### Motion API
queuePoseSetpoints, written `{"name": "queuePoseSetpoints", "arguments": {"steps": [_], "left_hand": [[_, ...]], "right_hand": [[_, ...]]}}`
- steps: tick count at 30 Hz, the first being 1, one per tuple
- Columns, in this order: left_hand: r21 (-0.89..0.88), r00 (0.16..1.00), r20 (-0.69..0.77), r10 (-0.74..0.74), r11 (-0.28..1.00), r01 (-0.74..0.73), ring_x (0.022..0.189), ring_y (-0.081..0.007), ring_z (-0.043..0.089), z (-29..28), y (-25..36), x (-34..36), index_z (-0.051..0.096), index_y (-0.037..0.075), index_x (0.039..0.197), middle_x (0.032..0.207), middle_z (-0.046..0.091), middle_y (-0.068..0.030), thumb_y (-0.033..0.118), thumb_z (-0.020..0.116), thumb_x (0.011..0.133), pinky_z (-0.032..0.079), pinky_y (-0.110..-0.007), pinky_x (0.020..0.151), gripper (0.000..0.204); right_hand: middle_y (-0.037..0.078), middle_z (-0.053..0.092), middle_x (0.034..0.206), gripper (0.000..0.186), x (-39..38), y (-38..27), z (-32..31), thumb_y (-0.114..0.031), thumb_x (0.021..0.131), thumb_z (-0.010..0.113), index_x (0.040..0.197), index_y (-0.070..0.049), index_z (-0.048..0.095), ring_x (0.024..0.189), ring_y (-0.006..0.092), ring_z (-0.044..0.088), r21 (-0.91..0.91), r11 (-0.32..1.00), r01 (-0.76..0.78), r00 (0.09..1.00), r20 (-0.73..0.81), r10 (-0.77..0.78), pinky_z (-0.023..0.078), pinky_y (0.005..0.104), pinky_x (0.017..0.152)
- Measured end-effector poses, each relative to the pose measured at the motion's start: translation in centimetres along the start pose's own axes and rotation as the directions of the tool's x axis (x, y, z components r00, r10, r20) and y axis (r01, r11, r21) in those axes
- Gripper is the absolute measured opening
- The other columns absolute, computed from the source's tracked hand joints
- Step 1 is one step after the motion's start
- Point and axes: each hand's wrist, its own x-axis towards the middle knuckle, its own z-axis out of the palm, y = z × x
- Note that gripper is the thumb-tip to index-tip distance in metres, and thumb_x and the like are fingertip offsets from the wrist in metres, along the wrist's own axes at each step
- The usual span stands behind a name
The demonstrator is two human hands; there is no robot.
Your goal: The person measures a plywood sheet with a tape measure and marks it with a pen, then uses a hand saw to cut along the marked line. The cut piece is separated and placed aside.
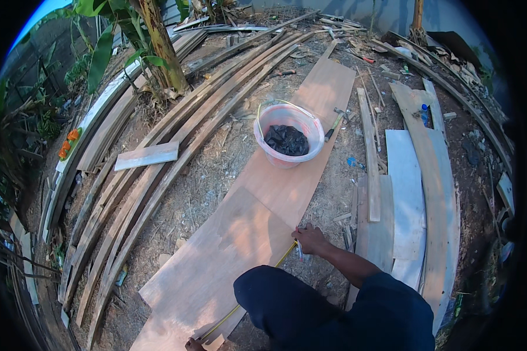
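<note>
A yellow tape measure (pixel 285 255) is stretched along the right edge of a light plywood sheet (pixel 208 257), passing beside my bent knee. At its far end my right hand (pixel 311 240) is closed, pressing the tape at the sheet's edge. A slim red-and-white, pen-like thing (pixel 300 250) shows at those fingers. My left hand (pixel 194 345) is at the lower edge of the view, closed at the tape's near end and largely cut off. The sheet overlaps another long plywood strip (pixel 287 181) running away from me.
On the strip stands a translucent bucket (pixel 263 137) with black plastic inside. A hammer (pixel 334 126) lies to its right. Long timber planks (pixel 211 111) curve along the left, with a short board (pixel 147 156) across them. More boards (pixel 405 187) lie at right. A banana plant (pixel 163 47) stands behind.
</note>
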Motion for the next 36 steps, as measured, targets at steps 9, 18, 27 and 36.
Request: {"name": "queuePoseSetpoints", "arguments": {"steps": [9,18,27,36], "left_hand": [[-0.064,0.962,-0.062,0.267,0.960,-0.271,0.083,-0.0177,0.053,1.9,1.4,-0.6,0.055,-0.001,0.107,0.091,0.059,-0.0070,0.018,0.059,0.096,0.046,-0.032,0.076,0.022],[-0.279,0.975,0.155,0.157,0.954,-0.109,0.078,-0.0101,0.050,3.7,11.9,-3.3,0.060,0.001,0.107,0.094,0.059,-0.0027,0.018,0.061,0.094,0.041,-0.027,0.062,0.021],[-0.096,0.726,0.630,0.275,0.956,-0.279,0.085,-0.0169,0.066,-6.1,24.3,-13.2,0.057,0.007,0.128,0.099,0.066,-0.0037,0.029,0.065,0.092,0.050,-0.031,0.064,0.043],[0.279,0.882,0.468,-0.059,0.957,-0.085,0.060,-0.0143,0.052,-28.2,21.3,-26.6,0.067,0.003,0.095,0.068,0.060,-0.0065,0.045,0.071,0.086,0.044,-0.032,0.051,0.044]], "right_hand": [[0.013,0.061,0.126,0.052,-4.3,-4.9,4.2,-0.033,0.081,0.064,0.130,-0.017,0.053,0.117,0.0439,0.051,0.231,0.973,-0.005,0.977,0.210,-0.045,0.050,0.0557,0.090],[0.011,0.061,0.126,0.053,-5.5,1.9,4.8,-0.032,0.079,0.068,0.128,-0.016,0.053,0.116,0.0457,0.053,0.201,0.844,-0.497,0.849,-0.089,0.521,0.050,0.0509,0.093],[0.021,0.063,0.122,0.051,-14.9,-4.5,-9.9,-0.042,0.083,0.060,0.123,-0.009,0.058,0.114,0.0392,0.061,0.149,0.903,-0.403,0.869,0.372,0.327,0.048,0.0491,0.096],[0.021,0.069,0.100,0.061,-27.7,-8.4,-29.6,-0.054,0.086,0.061,0.116,-0.002,0.063,0.084,0.0323,0.069,0.331,0.845,-0.421,0.870,0.412,0.272,0.055,0.0432,0.075]]}}
